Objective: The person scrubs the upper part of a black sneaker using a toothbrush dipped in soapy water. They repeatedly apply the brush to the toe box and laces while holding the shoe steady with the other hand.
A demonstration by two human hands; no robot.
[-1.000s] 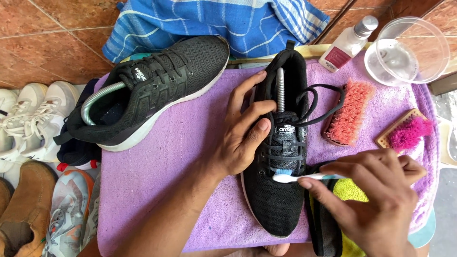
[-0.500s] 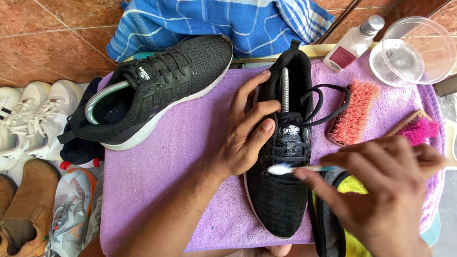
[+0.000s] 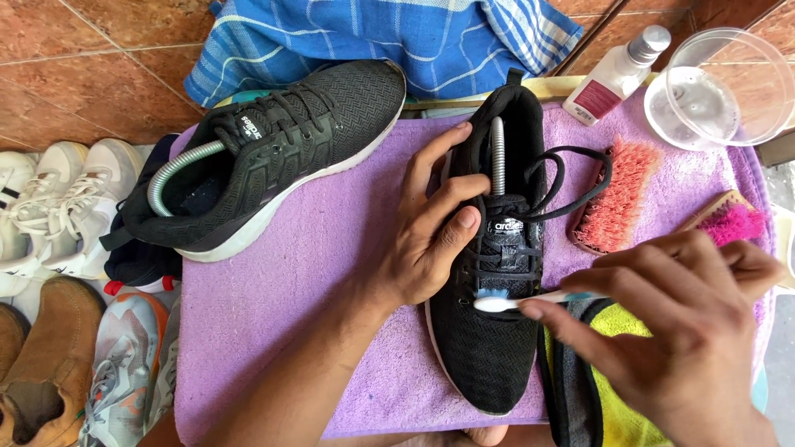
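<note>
On the purple towel covering the worktop, a black mesh shoe lies with its toe toward the person and its heel toward the blue striped cloth. The left hand lies over the shoe's inner side, fingers spread across the collar and tongue, pinning it down rather than gripping round it. The right hand is closed on a toothbrush, whose white head, with blue bristles, touches the laces at mid-shoe.

I judge the shoe light and soft in the upper: the mesh would give under a thumb, while the sole and heel are likely stiffer, so the heel or the sole edges seem the firmer places to take hold. A loose lace loops out to the right and could snag.

A second black shoe rests on the towel's far left corner. Just right of the held shoe lie an orange scrub brush and a pink brush; beyond them stand a small bottle and a clear bowl. White, tan and grey shoes sit on the floor at left.
</note>
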